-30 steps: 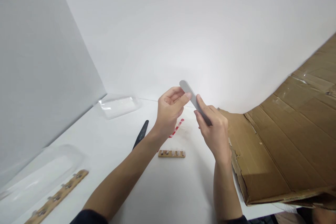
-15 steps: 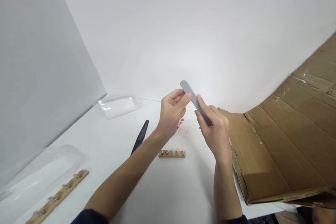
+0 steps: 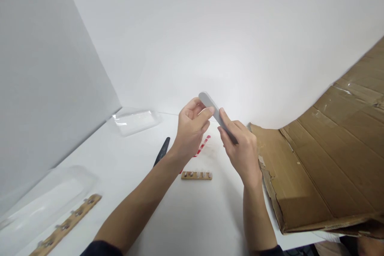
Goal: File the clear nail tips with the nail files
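Observation:
A grey nail file (image 3: pixel 211 104) with rounded ends is held at a slant above the table. My right hand (image 3: pixel 241 148) is closed round its lower end, thumb on one side and index finger laid along the other. Nearer its upper end, my left hand (image 3: pixel 192 126) pinches the file, the thumb on its face and the other fingers curled, partly hidden. Below the hands, a short wooden strip (image 3: pixel 196 176) bears several small clear and metallic pieces in a row. A red and white strip (image 3: pixel 202 146) lies on the table behind my left wrist, partly covered.
A black flat file (image 3: pixel 162 152) lies left, partly behind my left forearm. Clear plastic trays (image 3: pixel 136 123) (image 3: pixel 54 192) stand at the back left and near left. A longer wooden strip with metal clips (image 3: pixel 67 224) lies front left. Folded cardboard (image 3: pixel 312 172) fills the right side.
Both hands have shifted slightly left together with the grey nail file. More of the red and white strip shows now.

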### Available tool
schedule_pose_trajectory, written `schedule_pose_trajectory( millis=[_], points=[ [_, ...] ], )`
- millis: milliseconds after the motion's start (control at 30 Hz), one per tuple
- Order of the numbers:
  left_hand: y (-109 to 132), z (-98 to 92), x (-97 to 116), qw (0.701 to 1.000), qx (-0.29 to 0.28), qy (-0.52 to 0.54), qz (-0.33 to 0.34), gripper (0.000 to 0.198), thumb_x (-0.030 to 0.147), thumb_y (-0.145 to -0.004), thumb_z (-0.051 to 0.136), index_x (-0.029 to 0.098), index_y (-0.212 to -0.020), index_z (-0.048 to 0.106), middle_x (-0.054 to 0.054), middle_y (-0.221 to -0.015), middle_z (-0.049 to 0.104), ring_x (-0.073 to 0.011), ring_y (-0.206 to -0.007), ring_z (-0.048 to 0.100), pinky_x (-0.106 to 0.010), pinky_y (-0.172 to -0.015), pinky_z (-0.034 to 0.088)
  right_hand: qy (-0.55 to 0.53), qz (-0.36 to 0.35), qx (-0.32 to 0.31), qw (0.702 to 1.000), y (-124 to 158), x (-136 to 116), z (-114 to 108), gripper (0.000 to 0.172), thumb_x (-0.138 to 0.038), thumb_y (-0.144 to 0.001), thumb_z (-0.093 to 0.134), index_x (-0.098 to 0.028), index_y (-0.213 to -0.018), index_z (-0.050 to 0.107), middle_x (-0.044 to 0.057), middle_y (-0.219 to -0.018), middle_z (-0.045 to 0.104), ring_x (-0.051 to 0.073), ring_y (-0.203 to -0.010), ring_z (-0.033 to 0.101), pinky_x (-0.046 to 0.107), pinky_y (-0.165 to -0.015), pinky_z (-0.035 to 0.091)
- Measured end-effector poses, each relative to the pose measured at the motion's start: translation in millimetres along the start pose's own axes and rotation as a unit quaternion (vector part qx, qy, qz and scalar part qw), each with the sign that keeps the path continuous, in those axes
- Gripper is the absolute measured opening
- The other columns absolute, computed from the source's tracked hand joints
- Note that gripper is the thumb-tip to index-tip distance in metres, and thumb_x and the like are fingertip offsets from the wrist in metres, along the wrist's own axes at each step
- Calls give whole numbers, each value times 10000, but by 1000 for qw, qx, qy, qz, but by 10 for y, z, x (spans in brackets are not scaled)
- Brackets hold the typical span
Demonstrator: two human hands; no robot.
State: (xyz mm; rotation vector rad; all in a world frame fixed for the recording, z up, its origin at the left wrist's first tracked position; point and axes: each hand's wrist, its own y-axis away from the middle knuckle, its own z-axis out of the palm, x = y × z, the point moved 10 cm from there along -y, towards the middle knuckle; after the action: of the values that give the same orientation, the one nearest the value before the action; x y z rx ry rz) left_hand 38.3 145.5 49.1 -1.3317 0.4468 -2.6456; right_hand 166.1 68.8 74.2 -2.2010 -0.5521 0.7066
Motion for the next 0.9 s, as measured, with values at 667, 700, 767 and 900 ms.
schedule_pose_trajectory(
  millis=[667, 700, 767, 900],
  points=[
    [-39, 47, -145, 999, -30, -19, -6, 420, 452, -721, 934, 175, -756, 619, 72, -632, 467, -15, -454, 185, -212, -371, 144, -25, 13, 8, 1000, 19, 32, -50, 496, -157, -1059, 571, -342, -1517, 613, -39, -797, 602, 119, -663, 560, 257, -664, 500],
    [-33, 46, -138, 999, -29, -19, -5, 405, 439, -716, 939, 173, -777, 639, 67, -643, 487, -16, -456, 199, -212, -370, 150, -27, 13, 9, 1000, 15, 33, -49, 493, -161, -1059, 573, -341, -1516, 614, -38, -799, 608, 120, -665, 562, 258, -669, 503],
    [-20, 37, -115, 1000, -22, -20, -1, 380, 412, -710, 944, 169, -811, 670, 51, -673, 529, -22, -470, 241, -211, -370, 169, -29, 14, 10, 999, 5, 28, -44, 484, -171, -1060, 573, -337, -1512, 619, -35, -805, 624, 120, -671, 568, 258, -675, 509],
    [1, 13, -49, 1000, -9, -19, 10, 349, 363, -708, 942, 165, -830, 681, 17, -761, 609, -27, -501, 292, -205, -373, 187, -35, 14, -1, 999, -10, 10, -15, 479, -178, -1063, 566, -327, -1516, 616, -35, -807, 632, 119, -673, 563, 253, -665, 501]
  ],
)
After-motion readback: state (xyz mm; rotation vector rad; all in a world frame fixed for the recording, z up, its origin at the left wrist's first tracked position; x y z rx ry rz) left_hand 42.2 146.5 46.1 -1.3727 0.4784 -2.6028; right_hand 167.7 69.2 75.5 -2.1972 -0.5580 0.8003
